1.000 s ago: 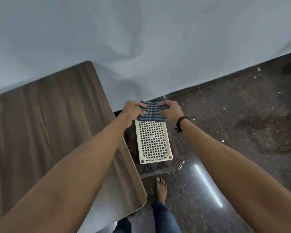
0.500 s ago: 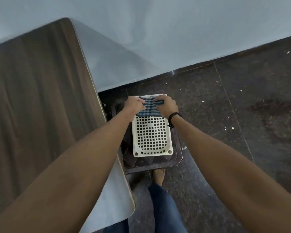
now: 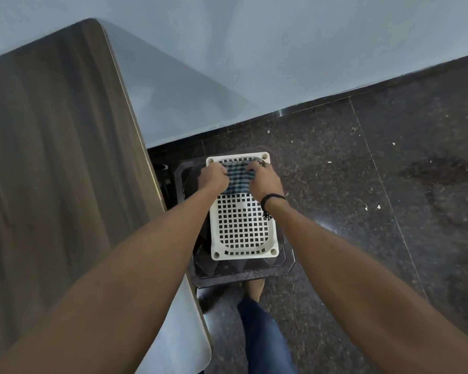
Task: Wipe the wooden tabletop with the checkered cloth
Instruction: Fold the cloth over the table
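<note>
The tabletop (image 3: pixel 52 157) takes up the left side, and its far corner lies near the wall (image 3: pixel 254 49) behind. To its right, on the floor (image 3: pixel 376 184), a low stand (image 3: pixel 241 273) stands just beside the tabletop's edge, and a basket (image 3: pixel 243 255) sits on top of it. The cloth (image 3: pixel 238 179) is over the basket's far end. The left grip (image 3: pixel 214 176) holds its left side and the right grip (image 3: pixel 264 182) its right. A foot (image 3: pixel 254 288) rests on the floor just before the stand.
</note>
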Demonstrator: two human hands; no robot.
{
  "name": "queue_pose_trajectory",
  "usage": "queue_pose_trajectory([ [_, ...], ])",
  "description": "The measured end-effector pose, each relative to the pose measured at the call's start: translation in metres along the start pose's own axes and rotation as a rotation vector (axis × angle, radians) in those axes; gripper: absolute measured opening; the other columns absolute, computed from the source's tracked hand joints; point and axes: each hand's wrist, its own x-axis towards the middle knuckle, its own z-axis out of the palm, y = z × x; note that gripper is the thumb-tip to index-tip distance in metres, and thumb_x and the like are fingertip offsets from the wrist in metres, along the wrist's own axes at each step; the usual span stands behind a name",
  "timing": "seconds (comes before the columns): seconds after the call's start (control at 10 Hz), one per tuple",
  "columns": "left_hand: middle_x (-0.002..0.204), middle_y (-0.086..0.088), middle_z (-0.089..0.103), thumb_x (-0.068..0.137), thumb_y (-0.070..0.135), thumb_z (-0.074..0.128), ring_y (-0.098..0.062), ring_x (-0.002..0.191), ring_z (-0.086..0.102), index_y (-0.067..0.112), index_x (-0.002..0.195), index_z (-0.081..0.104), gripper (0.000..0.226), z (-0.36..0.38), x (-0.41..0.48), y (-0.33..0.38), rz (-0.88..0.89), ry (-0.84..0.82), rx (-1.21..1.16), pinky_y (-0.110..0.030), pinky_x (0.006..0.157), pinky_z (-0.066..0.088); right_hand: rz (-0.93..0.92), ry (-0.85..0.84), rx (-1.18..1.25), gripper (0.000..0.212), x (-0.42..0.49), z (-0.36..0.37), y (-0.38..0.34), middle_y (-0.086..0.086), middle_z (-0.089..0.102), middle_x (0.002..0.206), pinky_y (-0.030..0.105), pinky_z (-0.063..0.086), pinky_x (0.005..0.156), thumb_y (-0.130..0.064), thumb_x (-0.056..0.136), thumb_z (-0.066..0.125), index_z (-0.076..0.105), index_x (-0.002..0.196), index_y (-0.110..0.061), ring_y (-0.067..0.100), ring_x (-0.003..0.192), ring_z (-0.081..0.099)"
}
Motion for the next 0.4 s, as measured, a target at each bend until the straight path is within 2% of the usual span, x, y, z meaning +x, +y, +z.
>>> queue_pose_trajectory([
  [0.1, 0.122, -0.009, 0.063, 0.093, 0.014, 0.063, -0.028, 0.107, 0.063, 0.016, 0.117, 0.068, 0.024, -0.001, 0.0, 0.001, 0.021, 0.033, 0.105, -0.035, 0.087, 0.054, -0.043, 0.029, -0.138, 0.048, -0.003, 0.005, 0.0, 0.016, 0.046, 0.133, 0.048, 0.05, 0.09, -0.003, 0.099, 0.041, 0.053, 0.139, -0.026, 0.038, 0.111, 0.053],
  [0.2, 0.119, -0.007, 0.064, 0.092, 0.017, 0.063, -0.026, 0.104, 0.063, 0.016, 0.115, 0.068, 0.024, -0.006, -0.006, 0.005, 0.028, 0.026, 0.161, -0.031, 0.074, 0.051, -0.048, 0.062, -0.262, 0.044, -0.008, 0.006, -0.003, 0.016, 0.039, 0.14, 0.05, 0.049, 0.092, -0.01, 0.103, 0.038, 0.051, 0.141, -0.027, 0.038, 0.116, 0.048],
  [0.3, 0.117, -0.008, 0.061, 0.09, 0.019, 0.062, -0.026, 0.096, 0.063, 0.012, 0.11, 0.067, 0.022, -0.015, -0.012, 0.001, 0.047, 0.021, 0.175, -0.033, 0.066, 0.048, -0.033, 0.106, -0.368, 0.045, -0.02, 0.0, -0.007, 0.014, 0.037, 0.14, 0.05, 0.048, 0.094, -0.012, 0.099, 0.044, 0.053, 0.139, -0.031, 0.036, 0.115, 0.047],
  [0.4, 0.121, -0.01, 0.062, 0.088, 0.019, 0.06, -0.03, 0.103, 0.062, 0.01, 0.115, 0.065, 0.029, -0.045, -0.025, 0.009, 0.113, 0.053, 0.171, -0.035, 0.075, 0.05, -0.075, 0.176, -0.375, 0.045, -0.031, -0.017, -0.025, 0.014, 0.039, 0.136, 0.05, 0.05, 0.091, -0.009, 0.093, 0.048, 0.057, 0.134, -0.023, 0.036, 0.112, 0.049],
])
